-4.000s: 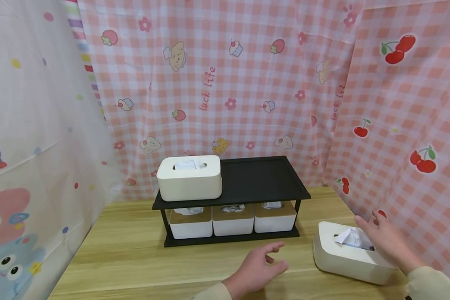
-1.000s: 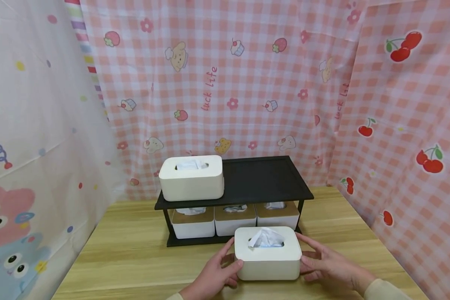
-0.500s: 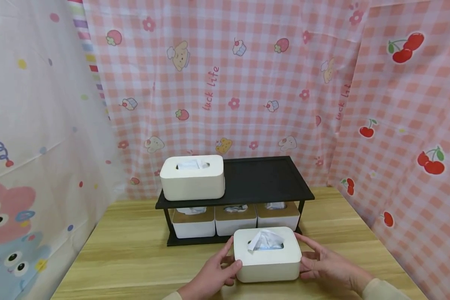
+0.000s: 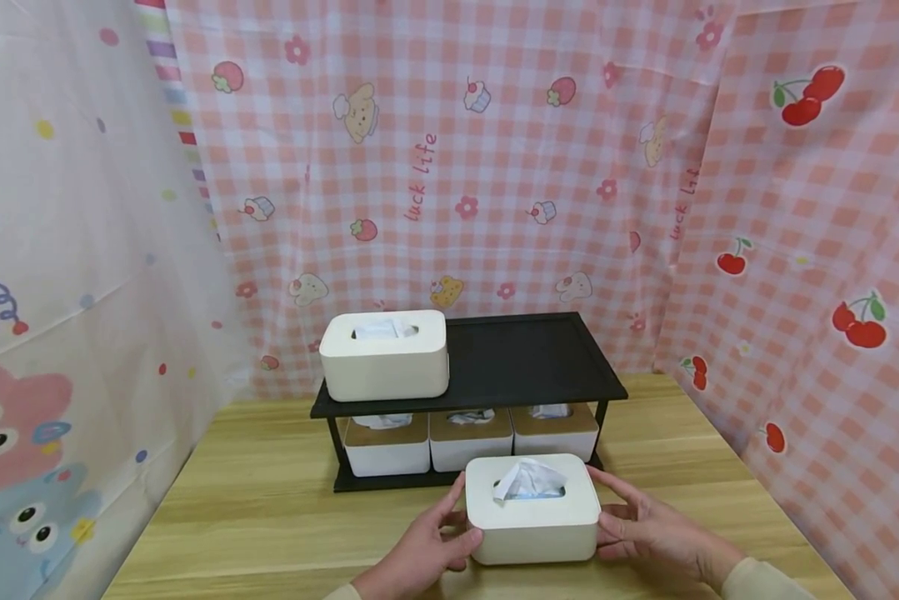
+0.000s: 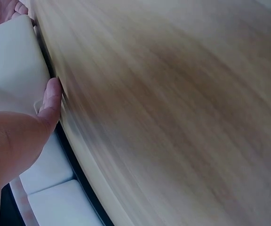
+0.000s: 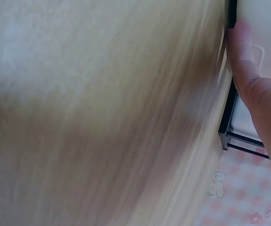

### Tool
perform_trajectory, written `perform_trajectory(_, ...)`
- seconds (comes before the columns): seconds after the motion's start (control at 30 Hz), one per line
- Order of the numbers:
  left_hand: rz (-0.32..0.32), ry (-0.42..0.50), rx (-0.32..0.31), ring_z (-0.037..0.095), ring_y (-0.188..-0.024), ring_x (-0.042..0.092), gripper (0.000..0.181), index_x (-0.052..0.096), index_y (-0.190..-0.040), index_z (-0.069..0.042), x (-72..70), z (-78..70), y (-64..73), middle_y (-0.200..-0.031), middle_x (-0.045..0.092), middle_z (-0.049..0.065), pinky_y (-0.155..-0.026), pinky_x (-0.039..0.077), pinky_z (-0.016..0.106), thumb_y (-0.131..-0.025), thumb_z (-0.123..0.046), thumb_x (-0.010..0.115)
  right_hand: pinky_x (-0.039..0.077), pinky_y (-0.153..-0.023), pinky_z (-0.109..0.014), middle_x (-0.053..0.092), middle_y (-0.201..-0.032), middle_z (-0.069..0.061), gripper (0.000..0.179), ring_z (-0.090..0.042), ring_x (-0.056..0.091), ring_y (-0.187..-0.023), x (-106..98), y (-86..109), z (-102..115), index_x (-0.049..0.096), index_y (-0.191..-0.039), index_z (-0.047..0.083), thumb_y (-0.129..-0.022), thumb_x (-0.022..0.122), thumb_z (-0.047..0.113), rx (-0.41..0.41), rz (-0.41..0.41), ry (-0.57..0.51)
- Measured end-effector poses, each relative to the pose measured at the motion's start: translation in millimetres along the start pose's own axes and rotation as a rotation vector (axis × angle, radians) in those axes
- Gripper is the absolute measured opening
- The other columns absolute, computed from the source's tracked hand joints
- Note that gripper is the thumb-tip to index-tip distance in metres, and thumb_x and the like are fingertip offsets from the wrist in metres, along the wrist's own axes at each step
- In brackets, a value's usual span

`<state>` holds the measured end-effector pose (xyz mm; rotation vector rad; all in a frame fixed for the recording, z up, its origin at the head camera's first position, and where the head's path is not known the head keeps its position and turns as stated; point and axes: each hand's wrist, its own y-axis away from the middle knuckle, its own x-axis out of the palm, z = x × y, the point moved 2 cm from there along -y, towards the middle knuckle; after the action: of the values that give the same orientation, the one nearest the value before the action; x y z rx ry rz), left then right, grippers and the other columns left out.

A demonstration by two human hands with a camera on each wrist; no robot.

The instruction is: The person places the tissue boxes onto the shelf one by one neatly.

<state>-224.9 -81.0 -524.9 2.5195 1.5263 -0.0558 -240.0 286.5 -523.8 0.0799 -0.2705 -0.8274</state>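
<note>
A cream tissue box (image 4: 535, 542) with a white tissue poking from its oval slot is held between both hands, low in the head view. My left hand (image 4: 425, 546) grips its left end, thumb at the front corner and index finger along the side. On the opposite end my right hand (image 4: 655, 529) holds it the same way, index finger reaching to the back corner. In the left wrist view the left thumb (image 5: 52, 101) lies against the box's pale wall (image 5: 20, 56). The right wrist view shows the right thumb (image 6: 243, 54) at the box edge.
Behind stands a black two-tier rack (image 4: 527, 358). A similar cream tissue box (image 4: 385, 375) sits on its top left. Three white tissue boxes with brown lids, including a middle one (image 4: 470, 454), fill the lower tier. Patterned curtains (image 4: 449, 167) enclose the wooden table (image 4: 269, 517).
Four seconds ago the box lay at the right, with the right hand over it and the left hand apart. Now it is at front centre between both hands; over the last second it hardly moves.
</note>
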Motion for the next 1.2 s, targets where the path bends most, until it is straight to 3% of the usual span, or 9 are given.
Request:
perform_trajectory(0.2,-0.024,0.028,0.000,0.045,-0.132,0.062,0.090,0.021,-0.173,-0.027,1.4,-1.8,1.4,-0.150,0.052,0.037,-0.083,0.065,0.048,-0.101,-0.032,0.076,0.058,-0.105,-0.043,0.060,-0.145,-0.013,0.062,-0.028,0.070,-0.123,2,0.4,-1,0.023,-0.170,0.040,-0.116,0.046,0.020,-0.006,-0.015,-0.004)
perform_trajectory(0.4,-0.042,0.040,-0.002,0.042,-0.129,0.064,0.090,0.023,-0.172,-0.026,-0.3,0.1,3.2,-0.149,0.054,0.037,-0.080,0.065,0.046,-0.100,-0.033,0.077,0.058,-0.106,-0.043,0.060,-0.145,-0.012,0.062,-0.028,0.069,-0.124,6,-0.4,-1,0.021,-0.170,0.040,-0.116,0.044,0.019,-0.020,0.011,-0.032)
perform_trajectory(0.9,-0.041,0.055,-0.011,0.039,-0.127,0.066,0.088,0.024,-0.172,-0.027,-4.4,-0.9,8.7,-0.151,0.052,0.036,-0.086,0.065,0.047,-0.101,-0.034,0.076,0.057,-0.107,-0.045,0.058,-0.147,-0.015,0.073,-0.030,0.067,-0.126,12,-2.9,1,-0.006,-0.173,0.025,-0.117,0.041,0.019,-0.010,0.011,-0.040)
perform_trajectory(1.07,-0.059,0.046,-0.006,0.039,-0.126,0.067,0.087,0.025,-0.172,-0.027,-5.8,-0.9,9.7,-0.151,0.052,0.038,-0.086,0.065,0.047,-0.101,-0.034,0.076,0.058,-0.107,-0.044,0.057,-0.148,-0.015,0.071,-0.030,0.068,-0.126,14,-3.4,2,-0.001,-0.173,0.029,-0.117,0.042,0.019,-0.011,0.013,-0.025)
perform_trajectory(1.2,-0.076,0.040,-0.016,0.038,-0.124,0.069,0.088,0.027,-0.171,-0.026,-6.8,-2.3,11.2,-0.152,0.052,0.039,-0.086,0.065,0.047,-0.100,-0.036,0.077,0.057,-0.108,-0.043,0.057,-0.148,-0.014,0.065,-0.029,0.067,-0.126,15,-3.9,2,0.013,-0.171,0.042,-0.117,0.040,0.017,-0.030,0.050,-0.039)
